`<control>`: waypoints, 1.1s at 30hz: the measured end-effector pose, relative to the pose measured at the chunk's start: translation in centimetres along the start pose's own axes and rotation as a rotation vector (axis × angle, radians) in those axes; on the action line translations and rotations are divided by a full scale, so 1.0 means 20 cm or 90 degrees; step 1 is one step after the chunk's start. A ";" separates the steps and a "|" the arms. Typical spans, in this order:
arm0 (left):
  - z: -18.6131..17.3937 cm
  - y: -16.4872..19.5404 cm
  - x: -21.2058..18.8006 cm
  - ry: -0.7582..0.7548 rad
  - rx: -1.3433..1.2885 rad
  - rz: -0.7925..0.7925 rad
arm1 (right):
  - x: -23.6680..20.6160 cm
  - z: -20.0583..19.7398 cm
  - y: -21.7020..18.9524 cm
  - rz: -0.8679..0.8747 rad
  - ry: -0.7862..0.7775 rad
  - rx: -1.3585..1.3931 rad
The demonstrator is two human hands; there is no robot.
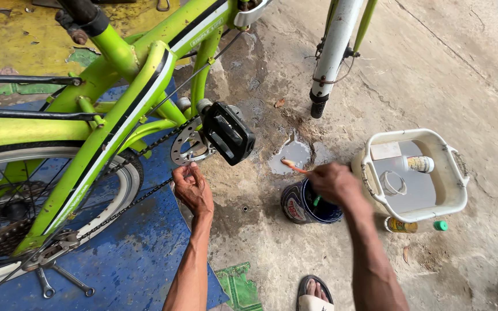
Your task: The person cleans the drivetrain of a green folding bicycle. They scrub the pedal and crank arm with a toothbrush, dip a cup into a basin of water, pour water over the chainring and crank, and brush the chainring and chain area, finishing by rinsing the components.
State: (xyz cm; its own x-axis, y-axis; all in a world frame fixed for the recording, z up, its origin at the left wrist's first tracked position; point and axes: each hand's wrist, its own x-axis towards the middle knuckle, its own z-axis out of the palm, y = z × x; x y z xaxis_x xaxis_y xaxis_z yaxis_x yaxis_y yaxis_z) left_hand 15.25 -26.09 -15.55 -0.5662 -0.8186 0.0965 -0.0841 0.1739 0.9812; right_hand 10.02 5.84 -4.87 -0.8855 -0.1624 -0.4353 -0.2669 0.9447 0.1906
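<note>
A lime-green bicycle (116, 103) stands on the left, its chain (128, 204) running from the chainring (188, 144) back to the rear cogs. My left hand (193, 187) pinches the chain just below the chainring, close to the black pedal (229, 132). My right hand (334, 183) grips a toothbrush (295, 167) with an orange and green handle. It hovers over a small dark blue can (306, 206) on the concrete.
A cream plastic tub (456, 190) with liquid, a floating bottle and a ring sits right. A small bottle (400, 225) and green cap (440, 226) lie beside it. Wrenches (64, 281) rest on the blue mat. The white front fork (332, 57) stands behind a puddle. My sandalled foot (315, 294) is below.
</note>
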 end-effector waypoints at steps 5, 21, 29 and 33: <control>0.05 -0.01 -0.08 -0.035 -0.045 -0.082 | -0.02 0.16 0.39 0.138 -0.149 0.223; 0.00 0.03 -0.02 -0.041 0.004 -0.067 | 0.14 0.44 0.05 0.228 0.000 0.381; -0.01 0.04 -0.01 -0.056 0.006 -0.137 | 0.10 0.45 0.01 0.163 0.201 0.395; -0.01 0.04 0.00 -0.053 -0.015 -0.160 | 0.07 0.46 0.05 0.187 0.339 0.476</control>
State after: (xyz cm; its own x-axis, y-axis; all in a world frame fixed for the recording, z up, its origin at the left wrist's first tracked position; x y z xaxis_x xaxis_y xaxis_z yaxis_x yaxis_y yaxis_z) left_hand 15.39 -26.17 -14.81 -0.5953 -0.7865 -0.1645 -0.2125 -0.0434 0.9762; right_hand 12.03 9.26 -13.30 -0.9840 0.1749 0.0326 0.1403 0.8755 -0.4624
